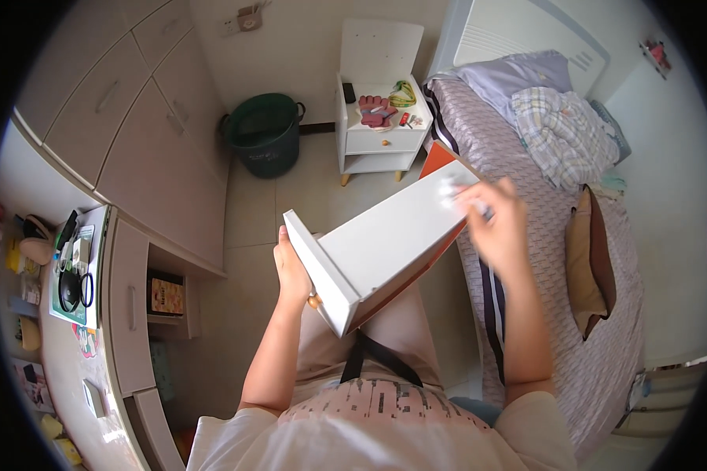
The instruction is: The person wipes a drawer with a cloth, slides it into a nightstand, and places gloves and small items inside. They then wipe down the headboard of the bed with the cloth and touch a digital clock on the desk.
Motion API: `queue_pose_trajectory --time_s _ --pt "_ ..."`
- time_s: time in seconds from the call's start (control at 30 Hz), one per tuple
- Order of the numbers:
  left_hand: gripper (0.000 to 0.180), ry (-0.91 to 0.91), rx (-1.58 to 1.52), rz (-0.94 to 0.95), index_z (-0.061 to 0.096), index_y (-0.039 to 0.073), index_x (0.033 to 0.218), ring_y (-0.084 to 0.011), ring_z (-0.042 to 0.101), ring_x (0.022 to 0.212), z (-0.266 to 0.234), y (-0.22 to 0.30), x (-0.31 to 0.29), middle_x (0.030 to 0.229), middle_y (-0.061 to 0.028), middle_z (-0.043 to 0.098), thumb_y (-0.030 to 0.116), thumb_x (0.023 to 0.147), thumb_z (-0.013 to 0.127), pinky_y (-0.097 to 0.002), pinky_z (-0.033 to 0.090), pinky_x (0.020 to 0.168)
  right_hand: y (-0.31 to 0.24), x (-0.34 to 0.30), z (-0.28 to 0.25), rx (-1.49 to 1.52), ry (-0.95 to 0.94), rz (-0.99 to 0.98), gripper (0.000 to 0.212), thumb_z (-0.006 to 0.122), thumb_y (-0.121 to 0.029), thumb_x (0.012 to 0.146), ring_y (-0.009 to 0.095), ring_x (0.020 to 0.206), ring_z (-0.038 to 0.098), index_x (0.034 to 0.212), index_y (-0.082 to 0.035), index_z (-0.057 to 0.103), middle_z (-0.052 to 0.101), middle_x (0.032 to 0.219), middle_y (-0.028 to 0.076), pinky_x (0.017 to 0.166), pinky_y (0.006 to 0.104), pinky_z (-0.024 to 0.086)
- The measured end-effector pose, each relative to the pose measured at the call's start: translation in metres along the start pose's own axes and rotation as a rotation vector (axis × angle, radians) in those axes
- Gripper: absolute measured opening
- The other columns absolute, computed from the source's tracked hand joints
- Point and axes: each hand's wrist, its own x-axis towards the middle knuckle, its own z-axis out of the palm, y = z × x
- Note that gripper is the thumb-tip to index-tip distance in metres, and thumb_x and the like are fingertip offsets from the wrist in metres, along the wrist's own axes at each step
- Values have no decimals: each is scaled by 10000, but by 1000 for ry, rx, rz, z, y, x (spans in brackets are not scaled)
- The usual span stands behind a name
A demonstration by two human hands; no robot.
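A small white drawer (397,231) with orange-brown showing at its far end and underside is tilted above my lap. My left hand (291,268) is closed round its front panel, close to a small wooden knob (314,301). At the drawer's far end, my right hand (495,224) pinches a crumpled white wipe (449,191) against the white side panel. Motion blurs that hand and the wipe, so whether it is cloth or paper is unclear.
Ahead stands a white nightstand (381,141) with red-and-grey gloves (377,111) on top. Left of it is a dark green bucket (263,133). A bed (518,259) with a brown cushion (587,267) lies along my right. A cluttered desk (94,369) and cabinets (126,118) line the left.
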Motion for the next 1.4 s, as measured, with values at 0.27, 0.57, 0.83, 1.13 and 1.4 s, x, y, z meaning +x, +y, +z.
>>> queue_pose_trajectory --time_s 0.27,0.57,0.83,1.13,1.4 --pt "582 33 -193 -69 421 110 674 -75 370 539 3 -9 -7 602 45 397 445 1118 250 -270 310 497 -91 -18 19 528 -316 -86 121 728 -13 796 149 761 591 874 -99 763 783 984 0 675 289 509" --pt "592 -44 -171 93 344 133 669 -76 318 517 2 -12 -15 595 42 344 505 1113 219 -265 265 468 -30 10 24 199 -48 -75 105 687 -49 851 258 734 649 932 -101 730 651 783 117 699 367 524" --pt "705 -83 -147 52 644 -4 912 -142 632 667 -11 -25 -12 766 -56 660 479 1119 174 -287 538 622 -107 -12 28 495 -284 -313 131 738 -46 823 193 691 610 949 -79 757 633 747 73 608 330 514" --pt "780 -54 -52 147 626 24 771 -109 578 584 4 -2 -12 648 -24 617 550 1099 154 -288 480 557 33 28 8 1 25 133 49 720 -68 831 238 798 638 876 -70 740 750 903 96 743 365 512" --pt "737 -103 -282 -15 564 58 711 -110 545 547 -1 -34 -9 608 -1 554 592 1085 220 -273 431 484 -130 -30 22 631 -337 -279 257 723 6 805 192 724 540 1020 -123 775 699 795 37 611 327 491"
